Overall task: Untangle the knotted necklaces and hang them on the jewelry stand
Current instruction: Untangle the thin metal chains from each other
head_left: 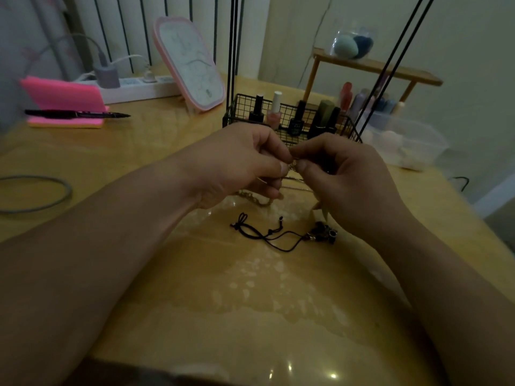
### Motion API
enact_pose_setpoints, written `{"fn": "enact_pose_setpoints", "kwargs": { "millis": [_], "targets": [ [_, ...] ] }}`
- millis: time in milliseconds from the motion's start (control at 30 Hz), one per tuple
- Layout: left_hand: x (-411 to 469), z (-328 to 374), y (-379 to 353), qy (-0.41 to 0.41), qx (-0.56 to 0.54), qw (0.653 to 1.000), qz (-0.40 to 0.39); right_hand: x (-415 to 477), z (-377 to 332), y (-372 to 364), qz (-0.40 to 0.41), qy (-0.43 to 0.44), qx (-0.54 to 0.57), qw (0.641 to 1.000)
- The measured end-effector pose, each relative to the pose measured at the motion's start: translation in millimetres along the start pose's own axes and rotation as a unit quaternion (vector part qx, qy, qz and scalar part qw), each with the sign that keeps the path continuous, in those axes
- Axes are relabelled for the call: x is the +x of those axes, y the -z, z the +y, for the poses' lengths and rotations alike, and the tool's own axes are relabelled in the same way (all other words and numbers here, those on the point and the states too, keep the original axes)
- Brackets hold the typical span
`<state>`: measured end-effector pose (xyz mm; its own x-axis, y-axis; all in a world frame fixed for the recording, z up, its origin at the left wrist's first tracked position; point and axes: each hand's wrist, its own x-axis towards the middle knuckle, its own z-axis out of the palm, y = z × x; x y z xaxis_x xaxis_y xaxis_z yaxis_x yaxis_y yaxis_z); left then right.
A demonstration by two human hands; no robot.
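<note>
My left hand [239,162] and my right hand [345,176] meet above the middle of the table, fingertips almost touching. Both pinch a thin gold chain necklace [259,200] at a small knot or clasp between the thumbs. The chain loops down under my left hand onto the table. A black cord necklace [267,234] with dark beads [323,234] lies loose on the table just in front of my hands. The black wire jewelry stand [234,65] rises behind my hands, with thin black rods going up out of view.
A black wire basket [348,126] at the stand's base holds nail polish bottles [276,110]. A pink mirror [192,65], pink notepad with pen [75,114], power strip [139,84], grey cable loop [36,193], wooden shelf [373,65] and clear plastic box [404,143] surround the work area.
</note>
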<state>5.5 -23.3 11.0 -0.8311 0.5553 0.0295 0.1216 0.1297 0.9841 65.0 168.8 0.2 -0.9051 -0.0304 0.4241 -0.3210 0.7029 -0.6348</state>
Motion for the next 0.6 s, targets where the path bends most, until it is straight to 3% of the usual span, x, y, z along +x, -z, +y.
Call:
{"fn": "enact_pose_setpoints", "kwargs": {
  "millis": [167,600],
  "targets": [
    [-0.6,0.6,-3.1,-0.002,0.012,1.000,0.012,2.1,2.8,0.8,0.001,-0.008,-0.066,0.998],
    [-0.4,1.6,-0.1,-0.032,0.011,0.999,0.008,2.8,2.0,4.3,-0.053,-0.032,0.043,0.997]
  ]
}}
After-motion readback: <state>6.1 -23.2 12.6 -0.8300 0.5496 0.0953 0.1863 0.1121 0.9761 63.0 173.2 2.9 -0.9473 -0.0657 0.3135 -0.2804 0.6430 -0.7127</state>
